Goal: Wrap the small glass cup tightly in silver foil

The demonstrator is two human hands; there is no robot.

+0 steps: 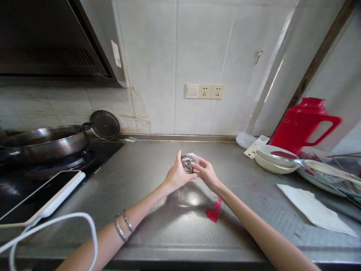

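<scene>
My left hand (175,174) is closed around one side of a small, dark, shiny see-through object (186,164), thumb up along its left edge. It may be a little glass or a wrapped packet; I cannot make out which. From the other side, the fingers of my right hand (208,174) press on the same object. A thin whitish piece (194,158), perhaps tissue or film, shows between the object and my right fingers. Both hands are over the middle of the metal counter (149,165). Red scraps (213,212) lie on the counter near my right forearm.
On the left, a steel pan (47,145) sits on the stove, with a phone (39,197) and white cable (70,215) in front. At right stand a red thermos (301,126), stacked white bowls (275,160) and plates (318,180) with utensils; a white napkin (313,207) lies nearer.
</scene>
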